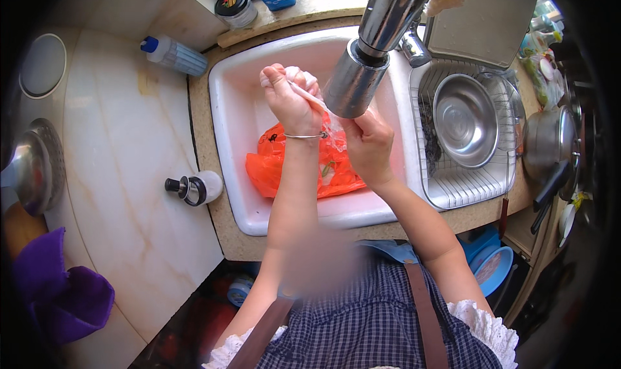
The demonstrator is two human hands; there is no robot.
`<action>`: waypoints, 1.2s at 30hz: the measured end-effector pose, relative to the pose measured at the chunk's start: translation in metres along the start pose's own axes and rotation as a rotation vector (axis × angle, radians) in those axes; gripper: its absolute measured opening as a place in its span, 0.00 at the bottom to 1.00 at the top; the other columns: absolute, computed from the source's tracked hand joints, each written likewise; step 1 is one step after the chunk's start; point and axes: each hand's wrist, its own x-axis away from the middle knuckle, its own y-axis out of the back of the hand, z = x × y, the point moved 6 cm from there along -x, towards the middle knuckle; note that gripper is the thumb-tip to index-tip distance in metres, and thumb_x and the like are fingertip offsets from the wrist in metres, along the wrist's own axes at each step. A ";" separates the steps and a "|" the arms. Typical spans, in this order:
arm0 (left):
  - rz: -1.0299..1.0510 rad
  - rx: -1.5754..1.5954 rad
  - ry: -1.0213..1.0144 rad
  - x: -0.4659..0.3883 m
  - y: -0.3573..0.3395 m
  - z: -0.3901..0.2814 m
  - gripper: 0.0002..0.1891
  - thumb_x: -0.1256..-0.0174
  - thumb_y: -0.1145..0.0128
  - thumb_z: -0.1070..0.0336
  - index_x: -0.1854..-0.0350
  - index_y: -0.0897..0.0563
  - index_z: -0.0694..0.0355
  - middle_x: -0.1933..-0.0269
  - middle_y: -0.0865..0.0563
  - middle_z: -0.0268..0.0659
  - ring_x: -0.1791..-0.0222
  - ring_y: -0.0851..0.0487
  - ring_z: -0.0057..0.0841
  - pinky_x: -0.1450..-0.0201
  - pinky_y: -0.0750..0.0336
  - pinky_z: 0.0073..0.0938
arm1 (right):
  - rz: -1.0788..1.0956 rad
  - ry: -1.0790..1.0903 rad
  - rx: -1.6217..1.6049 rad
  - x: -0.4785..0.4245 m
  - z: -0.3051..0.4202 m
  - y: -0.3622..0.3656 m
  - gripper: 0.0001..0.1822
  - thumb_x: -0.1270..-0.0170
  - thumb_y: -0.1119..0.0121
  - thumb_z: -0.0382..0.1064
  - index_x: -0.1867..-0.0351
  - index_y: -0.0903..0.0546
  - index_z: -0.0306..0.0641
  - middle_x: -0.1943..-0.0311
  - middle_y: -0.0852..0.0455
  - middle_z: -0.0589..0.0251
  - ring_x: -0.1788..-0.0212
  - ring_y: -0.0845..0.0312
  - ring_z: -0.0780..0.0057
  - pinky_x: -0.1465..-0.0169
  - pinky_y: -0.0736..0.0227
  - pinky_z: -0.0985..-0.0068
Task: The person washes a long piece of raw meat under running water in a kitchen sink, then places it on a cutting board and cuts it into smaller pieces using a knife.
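Note:
Over the white sink (pixel 224 175), my left hand (pixel 292 97) is closed around a wet white cloth (pixel 304 93), part of which sticks out between the fingers and stretches towards the right. A bracelet circles that wrist. My right hand (pixel 371 148) is beside it, just below the chrome faucet head (pixel 356 80); its fingertips are partly hidden by the faucet, so its hold on the cloth cannot be told. Clear water runs down between the hands. Beneath them an orange-red plastic bag (pixel 267 172) lies in the basin with something pale and green inside.
A wire dish rack (pixel 456 201) with a steel bowl (pixel 465 120) adjoins the sink on the right, with a steel pot (pixel 548 143) beyond. On the left counter are a pump bottle (pixel 208 187) and a blue-capped plastic bottle (pixel 175 56). Jars line the sill (pixel 310 5).

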 end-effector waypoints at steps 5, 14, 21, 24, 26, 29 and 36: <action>-0.036 -0.046 0.063 0.004 0.018 0.007 0.15 0.29 0.57 0.48 0.69 0.35 0.53 0.81 0.38 0.25 0.85 0.43 0.14 0.86 0.47 0.17 | -0.076 -0.112 0.013 -0.001 -0.023 0.023 0.01 0.44 0.42 0.27 0.73 0.21 0.32 0.76 0.20 0.56 0.73 0.24 0.64 0.70 0.31 0.73; -0.035 0.269 0.351 0.007 0.018 -0.007 0.17 0.33 0.54 0.42 0.67 0.37 0.50 0.81 0.39 0.25 0.85 0.42 0.16 0.87 0.46 0.16 | 0.395 -0.102 0.313 -0.009 -0.052 -0.002 0.10 0.45 0.37 0.37 0.69 0.21 0.33 0.66 0.19 0.51 0.62 0.25 0.52 0.59 0.29 0.61; -0.106 0.106 0.154 0.014 0.007 0.005 0.17 0.30 0.56 0.45 0.66 0.36 0.53 0.78 0.37 0.26 0.82 0.40 0.17 0.82 0.41 0.17 | 0.090 0.187 -0.155 -0.009 0.010 -0.028 0.16 0.52 0.31 0.33 0.60 0.20 0.38 0.65 0.19 0.56 0.61 0.23 0.61 0.60 0.27 0.67; -0.191 0.029 0.118 0.018 0.001 0.005 0.17 0.30 0.57 0.45 0.67 0.35 0.55 0.78 0.36 0.27 0.81 0.40 0.17 0.81 0.40 0.18 | 0.097 0.066 -0.190 -0.014 0.001 -0.026 0.16 0.53 0.31 0.33 0.60 0.20 0.37 0.68 0.19 0.57 0.66 0.22 0.62 0.63 0.27 0.70; -0.150 0.033 0.115 0.017 0.003 0.008 0.17 0.29 0.57 0.45 0.66 0.35 0.55 0.78 0.36 0.27 0.81 0.39 0.17 0.81 0.38 0.18 | 0.068 0.029 -0.204 -0.015 0.002 -0.023 0.14 0.52 0.32 0.32 0.61 0.19 0.37 0.70 0.20 0.57 0.69 0.22 0.62 0.65 0.27 0.70; -0.017 0.060 0.122 0.016 0.007 0.012 0.17 0.29 0.57 0.46 0.66 0.35 0.55 0.79 0.35 0.28 0.81 0.37 0.18 0.80 0.36 0.19 | 0.009 0.037 -0.164 -0.018 0.006 -0.018 0.10 0.49 0.35 0.30 0.64 0.19 0.36 0.72 0.20 0.57 0.70 0.23 0.62 0.66 0.28 0.70; -0.105 0.160 0.151 0.014 0.011 0.008 0.17 0.31 0.55 0.45 0.65 0.34 0.54 0.79 0.33 0.28 0.81 0.35 0.20 0.80 0.36 0.21 | 0.034 -0.039 -0.099 -0.012 -0.020 -0.012 0.03 0.44 0.46 0.26 0.70 0.22 0.33 0.76 0.22 0.54 0.73 0.25 0.63 0.68 0.31 0.69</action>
